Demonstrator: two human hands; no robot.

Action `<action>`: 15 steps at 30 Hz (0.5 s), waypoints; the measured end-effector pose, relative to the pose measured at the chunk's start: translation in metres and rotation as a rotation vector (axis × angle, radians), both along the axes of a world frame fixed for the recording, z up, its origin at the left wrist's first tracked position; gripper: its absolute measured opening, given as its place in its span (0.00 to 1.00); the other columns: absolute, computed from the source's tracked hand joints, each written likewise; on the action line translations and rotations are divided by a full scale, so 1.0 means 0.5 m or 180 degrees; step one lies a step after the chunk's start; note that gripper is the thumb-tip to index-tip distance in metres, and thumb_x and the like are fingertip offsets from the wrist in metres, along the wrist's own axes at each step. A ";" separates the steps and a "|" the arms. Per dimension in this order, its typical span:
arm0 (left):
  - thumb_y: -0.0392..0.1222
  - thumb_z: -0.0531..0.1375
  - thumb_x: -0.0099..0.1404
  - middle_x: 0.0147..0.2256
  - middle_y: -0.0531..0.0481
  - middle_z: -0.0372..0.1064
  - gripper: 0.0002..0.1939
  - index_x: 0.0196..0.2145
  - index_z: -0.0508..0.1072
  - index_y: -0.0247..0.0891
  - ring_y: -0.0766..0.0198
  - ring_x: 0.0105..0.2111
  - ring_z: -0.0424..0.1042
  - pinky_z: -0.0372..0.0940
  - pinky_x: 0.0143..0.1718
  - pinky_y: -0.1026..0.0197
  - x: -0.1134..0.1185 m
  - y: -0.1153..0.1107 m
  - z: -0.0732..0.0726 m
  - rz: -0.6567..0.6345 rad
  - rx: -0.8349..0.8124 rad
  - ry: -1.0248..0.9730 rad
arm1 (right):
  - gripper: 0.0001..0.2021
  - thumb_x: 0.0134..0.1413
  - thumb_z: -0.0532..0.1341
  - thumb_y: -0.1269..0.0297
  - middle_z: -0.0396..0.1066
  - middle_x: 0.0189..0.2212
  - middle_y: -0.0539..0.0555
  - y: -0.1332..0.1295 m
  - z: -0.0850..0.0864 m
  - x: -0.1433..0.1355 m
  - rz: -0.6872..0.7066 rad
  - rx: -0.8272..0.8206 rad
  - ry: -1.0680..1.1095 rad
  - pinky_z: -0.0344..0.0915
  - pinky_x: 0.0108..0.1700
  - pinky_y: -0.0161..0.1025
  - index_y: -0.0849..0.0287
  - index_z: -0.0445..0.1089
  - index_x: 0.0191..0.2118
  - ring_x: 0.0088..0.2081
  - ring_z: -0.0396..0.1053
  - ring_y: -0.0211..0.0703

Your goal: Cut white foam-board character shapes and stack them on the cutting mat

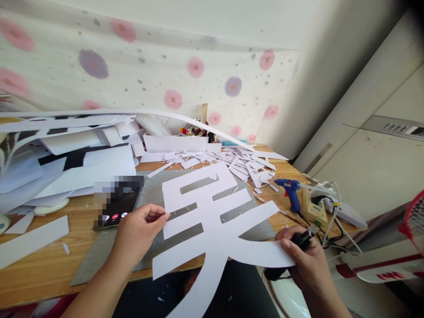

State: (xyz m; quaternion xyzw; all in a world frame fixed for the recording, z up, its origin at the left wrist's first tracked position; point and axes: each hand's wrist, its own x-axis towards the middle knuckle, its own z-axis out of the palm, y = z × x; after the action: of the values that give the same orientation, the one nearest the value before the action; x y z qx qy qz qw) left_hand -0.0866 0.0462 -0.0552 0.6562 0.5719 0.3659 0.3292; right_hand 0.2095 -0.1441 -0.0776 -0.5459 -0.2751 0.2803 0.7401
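A large white cut-out, shaped like a written character with several slots, lies tilted over the table's front edge, its lower strokes hanging past it. My left hand is closed, thumb and forefinger pinching the cut-out's left edge. My right hand is closed on the end of the lower right stroke, thumb on top. In the same hand is a black-handled tool with a short pale tip; its exact kind is unclear. Under the cut-out lies a grey cutting mat.
White offcuts are heaped behind the mat. A blue glue gun stands on the right by a power strip with cables. A phone leans at left, beside stacked white sheets. A long white strip arches across the back.
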 end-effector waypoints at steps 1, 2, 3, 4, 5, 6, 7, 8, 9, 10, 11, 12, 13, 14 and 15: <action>0.56 0.63 0.46 0.27 0.49 0.77 0.16 0.27 0.76 0.42 0.55 0.29 0.74 0.67 0.32 0.59 -0.002 0.001 -0.004 0.0024 -0.0006 -0.0036 | 0.16 0.37 0.76 0.57 0.69 0.21 0.51 0.000 0.001 -0.003 0.0008 -0.0001 -0.0030 0.56 0.22 0.33 0.58 0.70 0.24 0.23 0.62 0.38; 0.56 0.63 0.46 0.28 0.48 0.77 0.16 0.27 0.76 0.41 0.55 0.30 0.74 0.67 0.32 0.59 -0.004 0.003 -0.008 0.0048 -0.0013 -0.0083 | 0.16 0.37 0.76 0.57 0.69 0.21 0.51 -0.001 0.002 -0.005 0.0018 0.0005 -0.0061 0.56 0.22 0.33 0.58 0.70 0.24 0.23 0.63 0.38; 0.55 0.63 0.46 0.28 0.48 0.77 0.16 0.28 0.76 0.41 0.56 0.30 0.74 0.67 0.32 0.59 -0.007 0.004 -0.012 0.0067 -0.0016 -0.0142 | 0.16 0.37 0.76 0.57 0.69 0.21 0.51 -0.001 0.003 -0.008 0.0022 0.0016 -0.0092 0.57 0.23 0.33 0.58 0.70 0.24 0.23 0.63 0.39; 0.55 0.64 0.46 0.28 0.48 0.77 0.16 0.28 0.76 0.41 0.56 0.30 0.74 0.68 0.32 0.59 -0.010 0.006 -0.016 0.0078 -0.0020 -0.0204 | 0.16 0.38 0.76 0.57 0.69 0.21 0.52 -0.001 0.004 -0.011 0.0020 0.0031 -0.0126 0.57 0.23 0.33 0.58 0.70 0.24 0.24 0.63 0.39; 0.54 0.64 0.46 0.28 0.49 0.77 0.16 0.28 0.76 0.41 0.56 0.30 0.75 0.68 0.32 0.60 -0.012 0.007 -0.019 0.0078 -0.0024 -0.0256 | 0.15 0.38 0.76 0.58 0.70 0.22 0.52 -0.001 0.005 -0.013 0.0004 0.0044 -0.0160 0.57 0.24 0.33 0.59 0.70 0.24 0.24 0.63 0.39; 0.54 0.64 0.46 0.28 0.48 0.77 0.16 0.29 0.76 0.41 0.56 0.30 0.75 0.68 0.32 0.60 -0.014 0.009 -0.020 0.0069 -0.0025 -0.0294 | 0.15 0.38 0.76 0.58 0.70 0.22 0.52 -0.001 0.006 -0.015 -0.0015 0.0048 -0.0190 0.57 0.24 0.33 0.59 0.70 0.24 0.24 0.64 0.39; 0.54 0.64 0.46 0.28 0.48 0.77 0.16 0.29 0.76 0.41 0.56 0.30 0.75 0.68 0.32 0.60 -0.016 0.009 -0.021 0.0056 -0.0024 -0.0314 | 0.15 0.38 0.76 0.58 0.70 0.22 0.52 -0.002 0.007 -0.017 -0.0027 0.0034 -0.0210 0.57 0.24 0.33 0.59 0.71 0.24 0.24 0.64 0.39; 0.54 0.64 0.46 0.28 0.48 0.77 0.15 0.29 0.76 0.41 0.55 0.30 0.75 0.68 0.32 0.60 -0.016 0.010 -0.021 0.0049 -0.0017 -0.0316 | 0.15 0.38 0.76 0.57 0.70 0.22 0.52 -0.002 0.007 -0.017 -0.0033 0.0014 -0.0221 0.57 0.24 0.33 0.59 0.71 0.24 0.24 0.64 0.39; 0.54 0.64 0.46 0.28 0.48 0.77 0.15 0.28 0.76 0.41 0.55 0.30 0.75 0.68 0.32 0.60 -0.016 0.010 -0.019 0.0047 -0.0010 -0.0300 | 0.15 0.38 0.75 0.57 0.70 0.22 0.52 -0.003 0.007 -0.017 -0.0039 -0.0007 -0.0227 0.57 0.24 0.33 0.59 0.71 0.24 0.24 0.64 0.39; 0.54 0.64 0.47 0.28 0.48 0.77 0.15 0.28 0.77 0.41 0.55 0.30 0.75 0.67 0.32 0.59 -0.016 0.009 -0.017 0.0042 -0.0005 -0.0275 | 0.16 0.38 0.75 0.57 0.70 0.22 0.52 -0.004 0.006 -0.016 -0.0042 -0.0022 -0.0228 0.57 0.24 0.34 0.58 0.71 0.24 0.24 0.64 0.39; 0.53 0.63 0.48 0.28 0.48 0.77 0.15 0.28 0.77 0.41 0.55 0.30 0.74 0.67 0.32 0.60 -0.015 0.008 -0.014 0.0030 0.0003 -0.0254 | 0.16 0.37 0.76 0.56 0.70 0.22 0.52 -0.005 0.006 -0.015 -0.0048 -0.0031 -0.0225 0.57 0.23 0.33 0.58 0.71 0.24 0.24 0.64 0.39; 0.53 0.63 0.48 0.28 0.48 0.77 0.14 0.28 0.77 0.41 0.56 0.29 0.74 0.66 0.31 0.60 -0.014 0.006 -0.012 0.0016 0.0012 -0.0238 | 0.16 0.37 0.76 0.56 0.70 0.22 0.52 -0.006 0.005 -0.013 -0.0061 -0.0039 -0.0221 0.57 0.23 0.33 0.58 0.71 0.24 0.24 0.63 0.39; 0.53 0.63 0.49 0.28 0.49 0.77 0.14 0.28 0.77 0.41 0.56 0.29 0.74 0.66 0.31 0.60 -0.013 0.004 -0.009 -0.0007 0.0019 -0.0229 | 0.16 0.37 0.76 0.56 0.70 0.23 0.52 -0.008 0.004 -0.011 -0.0082 -0.0046 -0.0212 0.57 0.22 0.33 0.58 0.71 0.24 0.23 0.63 0.39; 0.53 0.63 0.51 0.28 0.49 0.77 0.14 0.28 0.78 0.41 0.57 0.29 0.73 0.65 0.30 0.60 -0.012 0.002 -0.006 -0.0035 0.0024 -0.0236 | 0.16 0.36 0.76 0.57 0.70 0.23 0.52 -0.009 0.004 -0.010 -0.0103 -0.0052 -0.0191 0.57 0.22 0.33 0.58 0.71 0.24 0.23 0.64 0.39; 0.53 0.63 0.51 0.27 0.50 0.76 0.14 0.28 0.78 0.41 0.57 0.29 0.73 0.64 0.30 0.60 -0.011 0.000 -0.004 -0.0067 0.0015 -0.0277 | 0.16 0.36 0.76 0.57 0.70 0.23 0.52 -0.010 0.003 -0.008 -0.0113 -0.0057 -0.0148 0.57 0.22 0.33 0.58 0.71 0.24 0.23 0.64 0.39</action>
State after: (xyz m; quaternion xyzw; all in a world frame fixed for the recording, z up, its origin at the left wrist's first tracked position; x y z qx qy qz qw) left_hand -0.0921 0.0463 -0.0570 0.6465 0.5492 0.3920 0.3560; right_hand 0.2055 -0.1490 -0.0759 -0.5636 -0.2800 0.2568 0.7335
